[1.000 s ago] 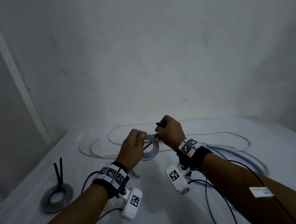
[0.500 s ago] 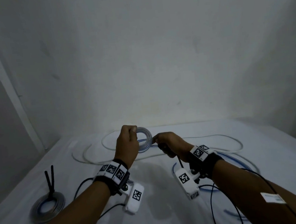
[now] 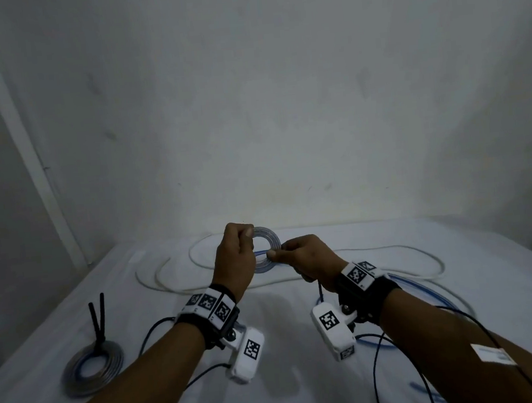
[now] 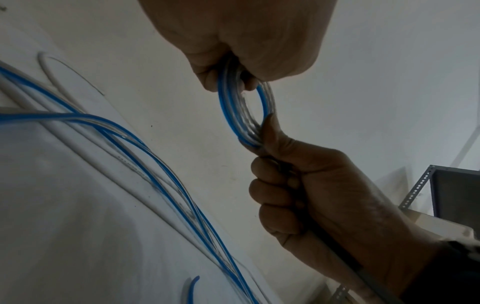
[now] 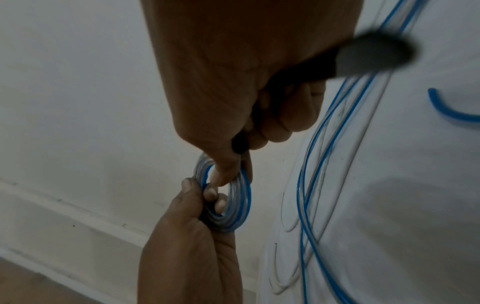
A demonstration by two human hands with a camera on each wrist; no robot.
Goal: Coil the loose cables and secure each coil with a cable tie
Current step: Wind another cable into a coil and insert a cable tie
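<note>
A small coil of clear-and-blue cable point(image 3: 267, 237) point(image 4: 225, 111) point(image 5: 244, 198) is held up above the white table between both hands. My left hand point(image 3: 246, 239) point(image 4: 233, 70) point(image 5: 205, 193) grips the coil's left side with curled fingers. My right hand point(image 3: 278, 256) point(image 4: 270, 144) point(image 5: 228, 168) pinches the coil's lower right side between thumb and forefinger. Its other fingers curl round a black cable tie point(image 4: 335, 251) point(image 5: 369, 55), whose tail hangs below the fist point(image 3: 319, 288). A loose tail of blue cable point(image 3: 429, 292) runs off to the right.
A finished coil point(image 3: 92, 369) with a black tie point(image 3: 97, 315) sticking up lies front left on the table point(image 3: 309, 392). A long white cable point(image 3: 392, 249) loops across the back. Black wrist-camera leads trail under both arms. A wall stands close behind; metal shelving point(image 4: 446, 191) is at the right.
Both hands lifted the coil a little higher. My right hand came from the coil's top to its lower right side, and the tie now hangs below that fist.
</note>
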